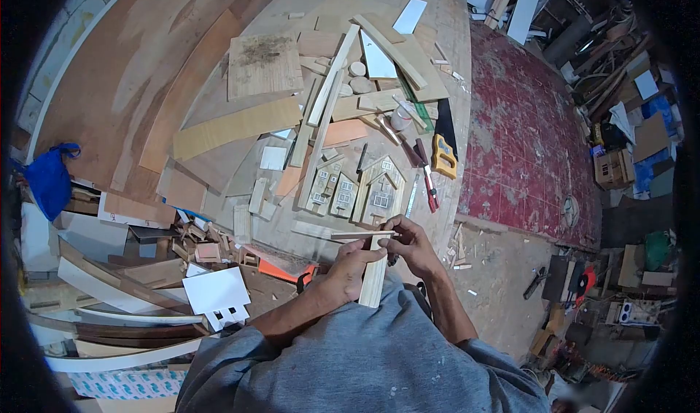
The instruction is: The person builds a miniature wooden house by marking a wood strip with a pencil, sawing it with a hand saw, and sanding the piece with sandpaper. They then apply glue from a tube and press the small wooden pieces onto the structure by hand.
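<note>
My left hand (345, 273) grips a pale wooden strip (372, 282) close to my chest, its thumb near the strip's upper end. A thin flat wooden piece (356, 235) lies crosswise at that end. My right hand (410, 245) is closed around the right end of these pieces; anything small between its fingertips is hidden. Just beyond my hands, small wooden house shapes with tiny windows (381, 194) lie on the workbench (281, 227). A dark pen-like stick (362, 157) is above them.
A yellow-handled saw (444, 156), a red tool (431, 191) and a white round container (400, 118) lie at the bench's right. Long wooden strips (334, 74) and boards (264, 64) cover the far part. Wood scraps (208, 249) are piled at left, beside a blue bag (48, 182).
</note>
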A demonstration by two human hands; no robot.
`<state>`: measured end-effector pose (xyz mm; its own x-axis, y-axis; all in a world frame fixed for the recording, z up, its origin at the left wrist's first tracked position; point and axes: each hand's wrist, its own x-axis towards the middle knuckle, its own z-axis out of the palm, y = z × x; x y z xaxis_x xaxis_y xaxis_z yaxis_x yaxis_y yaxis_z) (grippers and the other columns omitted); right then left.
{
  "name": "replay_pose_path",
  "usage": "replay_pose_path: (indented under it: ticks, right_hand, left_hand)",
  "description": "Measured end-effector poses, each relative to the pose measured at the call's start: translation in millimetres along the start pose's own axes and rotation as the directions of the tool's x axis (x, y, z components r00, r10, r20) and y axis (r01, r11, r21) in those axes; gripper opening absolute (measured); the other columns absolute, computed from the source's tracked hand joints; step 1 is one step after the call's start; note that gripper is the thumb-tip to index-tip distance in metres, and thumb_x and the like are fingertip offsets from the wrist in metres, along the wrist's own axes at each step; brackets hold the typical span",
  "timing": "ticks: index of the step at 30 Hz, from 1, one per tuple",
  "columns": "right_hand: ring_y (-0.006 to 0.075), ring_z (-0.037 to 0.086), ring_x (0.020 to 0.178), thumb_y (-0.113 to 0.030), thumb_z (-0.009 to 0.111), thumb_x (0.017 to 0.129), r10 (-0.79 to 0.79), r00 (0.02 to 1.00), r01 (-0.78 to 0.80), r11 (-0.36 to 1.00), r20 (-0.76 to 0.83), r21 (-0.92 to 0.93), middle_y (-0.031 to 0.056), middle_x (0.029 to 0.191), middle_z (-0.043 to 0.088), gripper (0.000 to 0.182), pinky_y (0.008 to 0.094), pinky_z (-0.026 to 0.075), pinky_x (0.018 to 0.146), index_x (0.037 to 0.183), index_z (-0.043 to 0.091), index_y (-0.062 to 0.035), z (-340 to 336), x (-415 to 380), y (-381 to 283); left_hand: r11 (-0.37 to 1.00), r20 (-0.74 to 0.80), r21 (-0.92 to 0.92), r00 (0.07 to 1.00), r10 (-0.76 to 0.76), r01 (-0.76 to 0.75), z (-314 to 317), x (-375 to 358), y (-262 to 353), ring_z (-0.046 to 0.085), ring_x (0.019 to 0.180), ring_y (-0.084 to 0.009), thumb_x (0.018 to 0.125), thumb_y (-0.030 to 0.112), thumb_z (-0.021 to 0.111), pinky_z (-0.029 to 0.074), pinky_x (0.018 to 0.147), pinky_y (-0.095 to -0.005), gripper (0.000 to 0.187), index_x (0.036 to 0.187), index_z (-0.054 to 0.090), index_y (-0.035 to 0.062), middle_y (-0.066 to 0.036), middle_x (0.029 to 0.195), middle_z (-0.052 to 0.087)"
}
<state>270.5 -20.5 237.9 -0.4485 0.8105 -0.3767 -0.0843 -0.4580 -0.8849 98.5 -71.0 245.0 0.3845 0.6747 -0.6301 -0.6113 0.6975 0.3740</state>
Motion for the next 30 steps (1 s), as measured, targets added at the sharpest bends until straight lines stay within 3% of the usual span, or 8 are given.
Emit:
replay_pose_path:
  ticks: [8, 10, 12, 14, 15, 18, 23, 30]
  right_hand:
    - [0.0074, 0.059, 0.075, 0.002, 0.073, 0.082, 0.029, 0.997, -0.029, 0.999, -0.075, 0.014, 0.0012, 0.093, 0.063, 0.024, 0.0233, 0.048, 0.063, 0.101, 0.060, -0.0047, -3, -2, 3]
    - [0.0071, 0.059, 0.076, 0.002, 0.073, 0.081, 0.087, 0.992, -0.090, 0.996, -0.091, -0.027, 0.0008, 0.091, 0.064, 0.023, 0.0225, 0.048, 0.065, 0.100, 0.061, -0.0050, -4, -4, 2]
    - [0.0075, 0.057, 0.074, -0.001, 0.075, 0.080, 0.067, 0.993, -0.071, 0.997, -0.101, -0.037, 0.0002, 0.091, 0.065, 0.022, 0.0231, 0.045, 0.060, 0.097, 0.062, -0.0067, -6, -1, 5]
    - [0.0079, 0.055, 0.072, -0.005, 0.077, 0.079, 0.063, 0.993, -0.068, 0.997, -0.103, -0.042, -0.0004, 0.092, 0.066, 0.021, 0.0237, 0.041, 0.056, 0.094, 0.063, -0.0084, -2, -2, 8]
    - [0.0085, 0.056, 0.073, -0.004, 0.077, 0.079, 0.047, 0.995, -0.047, 0.999, -0.087, 0.002, 0.0002, 0.092, 0.066, 0.022, 0.0242, 0.043, 0.059, 0.095, 0.063, -0.0076, 2, -2, 2]
    - [0.0100, 0.057, 0.077, -0.001, 0.077, 0.079, 0.061, 0.997, -0.059, 0.998, -0.056, 0.031, 0.0024, 0.093, 0.067, 0.022, 0.0256, 0.046, 0.069, 0.095, 0.063, -0.0055, 7, -1, -7]
    - [0.0101, 0.058, 0.077, 0.000, 0.076, 0.079, 0.036, 0.998, -0.037, 0.999, -0.043, -0.016, 0.0028, 0.093, 0.066, 0.021, 0.0256, 0.047, 0.066, 0.095, 0.063, -0.0045, 6, 0, -6]
    - [0.0092, 0.058, 0.078, -0.001, 0.077, 0.079, 0.022, 0.999, -0.021, 1.000, -0.031, 0.018, 0.0016, 0.091, 0.065, 0.021, 0.0248, 0.047, 0.066, 0.095, 0.063, -0.0043, 5, -3, -7]
  left_hand:
    - [0.985, 0.039, 0.114, 0.992, 0.122, -0.126, -4, -6, 4, 0.062, 0.089, -0.0153, 0.089, 0.009, 0.065, 0.049, 0.080, -0.0315, 0.032, 0.120, 0.060, 0.0047, -0.005, 0.100, 0.064]
    - [0.988, -0.171, 0.072, 0.974, 0.149, -0.138, -14, -15, 3, 0.060, 0.099, -0.0179, 0.088, 0.012, 0.069, 0.047, 0.087, -0.0344, 0.038, 0.123, 0.057, 0.0053, -0.009, 0.109, 0.062]
    - [0.915, -0.381, 0.249, 0.837, 0.393, -0.317, -25, -17, 2, 0.055, 0.112, -0.0228, 0.085, 0.016, 0.072, 0.045, 0.090, -0.0394, 0.046, 0.126, 0.054, 0.0046, -0.013, 0.120, 0.057]
    - [0.089, 0.081, 0.896, 0.357, 0.931, -0.435, -22, -25, 20, 0.060, 0.096, -0.0281, 0.082, 0.014, 0.074, 0.050, 0.086, -0.0388, 0.056, 0.128, 0.046, -0.0007, -0.014, 0.115, 0.058]
    - [-0.131, 0.258, 0.920, 0.317, 0.913, -0.370, -16, -27, 30, 0.062, 0.098, -0.0324, 0.079, 0.010, 0.073, 0.049, 0.088, -0.0404, 0.048, 0.122, 0.054, -0.0016, -0.015, 0.110, 0.062]
    - [-0.243, 0.483, 0.849, 0.504, 0.716, -0.468, -18, -22, 39, 0.063, 0.104, -0.0313, 0.077, 0.005, 0.072, 0.050, 0.090, -0.0404, 0.034, 0.110, 0.064, 0.0006, -0.018, 0.107, 0.065]
    - [-0.217, 0.482, 0.842, 0.508, 0.714, -0.495, -25, -8, 31, 0.069, 0.082, -0.0294, 0.076, 0.002, 0.071, 0.056, 0.072, -0.0362, 0.023, 0.098, 0.069, 0.0006, -0.014, 0.092, 0.069]
    - [-0.410, 0.599, 0.772, 0.341, 0.724, -0.486, -20, -3, 28, 0.068, 0.073, -0.0283, 0.074, 0.001, 0.070, 0.055, 0.062, -0.0365, 0.015, 0.089, 0.066, 0.0010, -0.012, 0.083, 0.067]
